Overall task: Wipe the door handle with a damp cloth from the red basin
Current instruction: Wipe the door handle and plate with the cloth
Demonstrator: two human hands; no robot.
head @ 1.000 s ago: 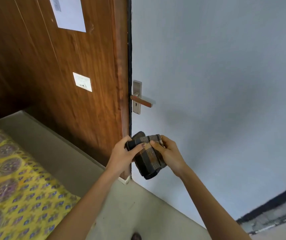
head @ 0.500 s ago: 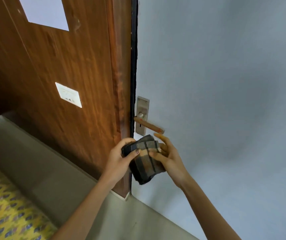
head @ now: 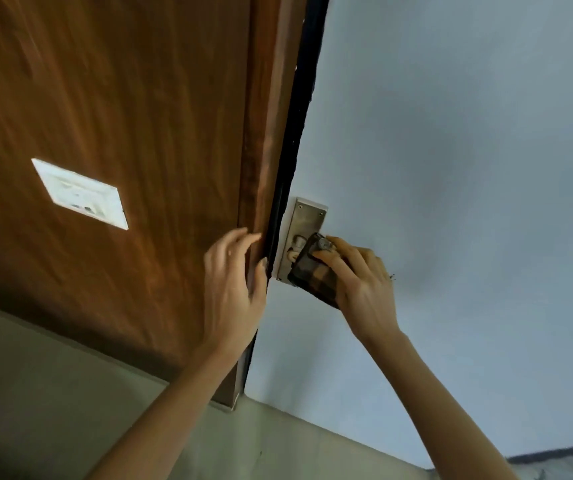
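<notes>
- Two bare hands work at the edge of a pale grey door point(head: 451, 150).
- Right hand point(head: 358, 282): fingers curled closed around a folded, dark checked cloth point(head: 316, 275), pressing it over the door handle point(head: 295, 249), whose lever lies hidden beneath the fingers.
- Metal backplate point(head: 304, 220) shows just above and left of the right fingertips.
- Left hand point(head: 233, 282): fingers loosely spread, holding nothing, resting against the brown wooden frame point(head: 261, 133).
- White wall plate point(head: 80, 194) sits well left of the left fingers.
</notes>
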